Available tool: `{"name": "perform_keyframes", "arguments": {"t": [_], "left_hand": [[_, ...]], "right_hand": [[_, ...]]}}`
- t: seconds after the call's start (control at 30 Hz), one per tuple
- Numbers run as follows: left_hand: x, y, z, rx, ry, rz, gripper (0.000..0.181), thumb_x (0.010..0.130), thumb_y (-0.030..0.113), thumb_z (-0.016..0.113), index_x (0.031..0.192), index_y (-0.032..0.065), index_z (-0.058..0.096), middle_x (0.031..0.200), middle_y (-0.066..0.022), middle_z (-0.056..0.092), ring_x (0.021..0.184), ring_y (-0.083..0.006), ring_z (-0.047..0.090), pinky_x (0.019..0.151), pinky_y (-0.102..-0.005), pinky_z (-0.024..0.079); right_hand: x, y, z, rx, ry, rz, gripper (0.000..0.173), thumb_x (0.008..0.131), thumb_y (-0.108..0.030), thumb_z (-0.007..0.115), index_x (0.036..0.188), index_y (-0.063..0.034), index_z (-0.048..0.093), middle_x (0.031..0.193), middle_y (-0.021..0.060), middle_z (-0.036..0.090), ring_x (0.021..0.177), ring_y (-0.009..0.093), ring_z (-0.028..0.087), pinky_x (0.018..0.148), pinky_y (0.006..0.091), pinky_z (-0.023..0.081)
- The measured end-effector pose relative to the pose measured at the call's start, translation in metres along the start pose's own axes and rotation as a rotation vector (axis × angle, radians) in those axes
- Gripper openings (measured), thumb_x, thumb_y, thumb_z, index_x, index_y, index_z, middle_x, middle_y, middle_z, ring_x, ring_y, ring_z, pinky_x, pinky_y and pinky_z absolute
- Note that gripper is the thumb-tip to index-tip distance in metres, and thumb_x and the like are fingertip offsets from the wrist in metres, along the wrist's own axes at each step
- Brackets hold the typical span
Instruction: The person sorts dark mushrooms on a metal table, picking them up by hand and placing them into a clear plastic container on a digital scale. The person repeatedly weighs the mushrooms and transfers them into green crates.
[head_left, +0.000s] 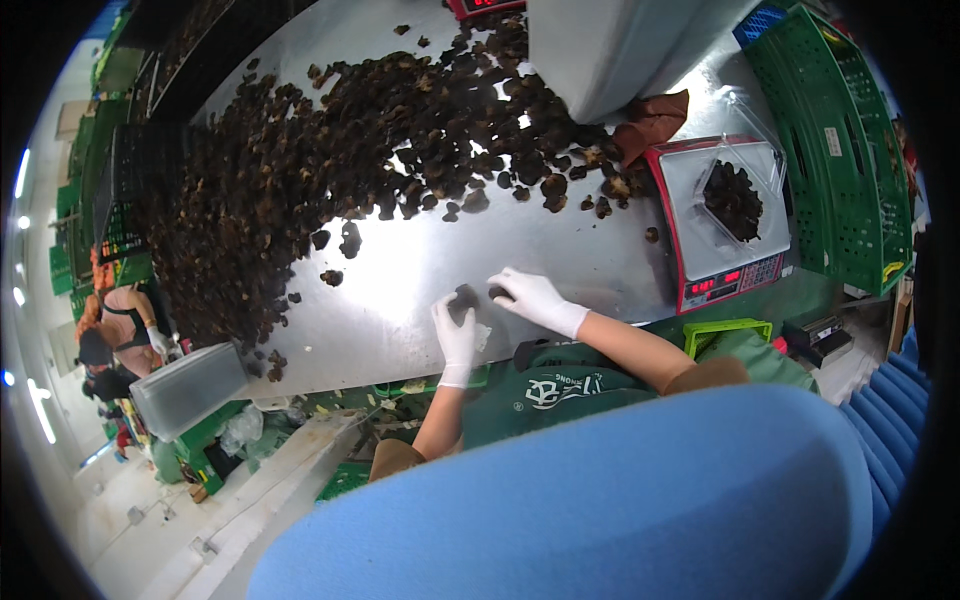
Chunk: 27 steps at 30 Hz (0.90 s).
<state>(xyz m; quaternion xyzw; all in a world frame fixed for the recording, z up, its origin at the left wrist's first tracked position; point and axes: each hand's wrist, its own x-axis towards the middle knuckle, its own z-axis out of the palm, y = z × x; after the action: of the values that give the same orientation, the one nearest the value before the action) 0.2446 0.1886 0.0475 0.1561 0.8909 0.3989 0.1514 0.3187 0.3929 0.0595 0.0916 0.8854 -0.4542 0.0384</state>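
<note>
White gloves cover both of my hands, low over a shiny metal table (562, 244). My left hand (455, 337) holds a dark piece of wood ear mushroom (465, 298) between thumb and fingers. Close by on the right, my right hand (536, 300) pinches a smaller dark mushroom piece (496, 292). Beyond them spreads a broad heap of brown-black wood ear mushrooms (360, 142). To the right, a red digital scale (694, 259) carries a clear plastic tray (765, 169) with a clump of mushrooms (732, 201) in it.
Green plastic crates (817, 142) stand beyond the scale. A tall pale grey block (600, 52) rises at the back, near a crumpled brown-red piece (656, 124). Stacked clear containers (191, 386) sit at the table's left corner, where another person (124, 322) is working.
</note>
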Motion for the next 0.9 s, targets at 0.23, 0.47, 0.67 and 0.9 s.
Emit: {"name": "perform_keyframes", "arguments": {"t": [0.23,0.47,0.67,0.9], "left_hand": [[-0.025,0.051,0.053,-0.336,-0.028,-0.224,0.037,0.096,-0.001,0.065,0.130,0.0004,0.050,0.125,-0.0128,0.061,0.118,-0.0223,0.060,0.107,-0.0370,0.046],[-0.025,0.236,0.166,-0.654,-0.219,0.102,0.048,0.086,-0.014,0.061,0.130,0.0007,0.050,0.125,-0.0139,0.059,0.116,-0.0247,0.061,0.105,-0.0373,0.049],[0.031,0.402,0.264,-0.102,-0.351,0.794,0.056,0.077,-0.001,0.077,0.130,0.0098,0.059,0.123,-0.0122,0.062,0.111,-0.0337,0.066,0.091,-0.0404,0.056],[0.038,0.413,0.271,0.008,-0.552,0.619,0.082,0.074,0.005,0.084,0.148,0.0068,0.050,0.131,-0.0147,0.054,0.124,-0.0312,0.059,0.103,-0.0398,0.052]], "right_hand": [[-0.005,0.002,-0.009,0.111,-0.209,0.003,0.032,0.094,-0.019,0.063,0.126,-0.0148,0.064,0.119,0.0115,0.066,0.104,0.036,0.068,0.093,0.0458,0.056],[-0.131,0.039,-0.217,0.254,0.392,0.000,0.037,0.094,-0.016,0.067,0.131,-0.0151,0.066,0.115,0.0117,0.065,0.102,0.033,0.068,0.091,0.0411,0.055],[-0.188,0.130,-0.332,-0.168,0.834,0.060,0.046,0.089,-0.020,0.072,0.134,-0.0103,0.064,0.116,0.0121,0.062,0.108,0.034,0.061,0.095,0.0469,0.048],[-0.208,0.159,-0.343,-0.246,0.702,0.187,0.091,0.077,-0.041,0.085,0.154,-0.0117,0.046,0.150,0.0119,0.048,0.137,0.035,0.043,0.117,0.0511,0.032]]}}
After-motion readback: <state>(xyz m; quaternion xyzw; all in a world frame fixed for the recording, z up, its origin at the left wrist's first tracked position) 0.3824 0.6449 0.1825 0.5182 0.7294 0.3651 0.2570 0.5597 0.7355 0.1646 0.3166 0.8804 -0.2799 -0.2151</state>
